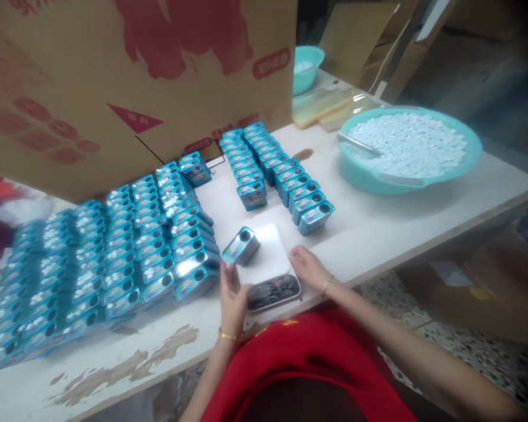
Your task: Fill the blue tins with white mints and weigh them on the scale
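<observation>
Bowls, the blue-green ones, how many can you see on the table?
2. The big bowl of small white pieces sits at the table's right end. A smaller bowl stands farther back, beside the cardboard box. The box may hide others.

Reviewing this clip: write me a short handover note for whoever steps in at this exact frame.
Left hand: open, holding nothing, beside the scale's left edge.
Right hand: open, resting at the scale's right edge.
One blue tin sits on the white scale, display end toward the person.
Left of it lies a large block of tins; two shorter rows of tins lie behind the scale.
Teal basin of white tablets with a scoop stands far right.
Done or left: cannot tell which tins are weighed or filled.
</observation>
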The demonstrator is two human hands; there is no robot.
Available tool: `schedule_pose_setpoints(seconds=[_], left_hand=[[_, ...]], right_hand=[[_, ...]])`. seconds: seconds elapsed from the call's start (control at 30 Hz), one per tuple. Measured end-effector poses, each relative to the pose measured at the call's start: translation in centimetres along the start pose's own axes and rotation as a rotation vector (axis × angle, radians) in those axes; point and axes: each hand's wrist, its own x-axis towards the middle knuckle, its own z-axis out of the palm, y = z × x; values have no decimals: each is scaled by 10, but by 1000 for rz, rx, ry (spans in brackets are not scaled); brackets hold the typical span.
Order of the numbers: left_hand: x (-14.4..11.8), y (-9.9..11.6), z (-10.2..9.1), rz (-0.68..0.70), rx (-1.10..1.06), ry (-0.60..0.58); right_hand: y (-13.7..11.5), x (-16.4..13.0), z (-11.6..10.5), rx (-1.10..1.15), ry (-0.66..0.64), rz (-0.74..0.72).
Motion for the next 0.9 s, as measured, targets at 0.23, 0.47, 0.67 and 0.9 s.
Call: schedule_pose_setpoints(seconds=[0.23, 0.47, 0.67, 0.9], left_hand=[[-40, 9, -12, 33, 163, -29], [-13, 78, -11, 491, 518, 127], [23, 93, -14, 657, 637, -215], [16, 96, -24, 675, 608, -202]], right_hand=[[-3, -27, -8, 75, -113, 61], [-9, -23, -28, 324, -41, 223], [-47, -24, -42, 420, -123, 167], [-132, -7, -44, -17, -155, -287]])
